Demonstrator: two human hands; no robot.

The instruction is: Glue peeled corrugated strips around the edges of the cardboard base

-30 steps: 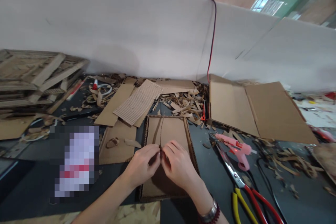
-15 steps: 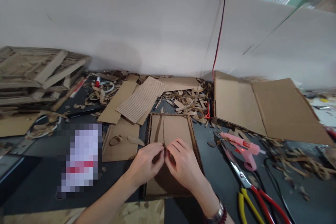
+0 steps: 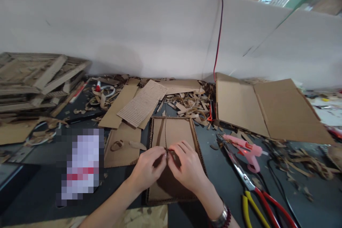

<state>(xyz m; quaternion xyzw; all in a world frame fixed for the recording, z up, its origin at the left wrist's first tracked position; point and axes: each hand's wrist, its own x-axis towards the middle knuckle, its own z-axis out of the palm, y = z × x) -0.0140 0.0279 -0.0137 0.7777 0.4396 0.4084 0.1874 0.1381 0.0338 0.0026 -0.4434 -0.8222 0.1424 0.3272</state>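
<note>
"Dark surface (image 3: pixel 114 176) below you, pale wall (image 3: pixel 107 25) behind it, cardboard scraps (image 3: pixel 184 108) strewn between. Where does your work sit?"

"Right in front of you: a thin strip (image 3: pixel 165 128), apparently cardboard, over a shallow cardboard tray (image 3: pixel 198 146) that rests on the surface."

"And your grip?"

"Closed to a pinch. Your left hand (image 3: pixel 149 167) and right hand (image 3: pixel 185 162) come together at the strip's near end, thumbs and forefingers on it (they hide its exact shape there)."

"How far along are you?"

"The tray has ridged sides standing around its flat floor, so that part looks done. I see no spot where the strip is fastened to anything but your fingers, so I'd judge your handling of it unfinished."

"Which way does it point?"

"Away from you, toward the wall, its long axis roughly in line with the tray's long sides. The far tip shows past the tray's far side. Its shadow (image 3: pixel 161 131) falls to the left, so you probably have it raised."
</note>
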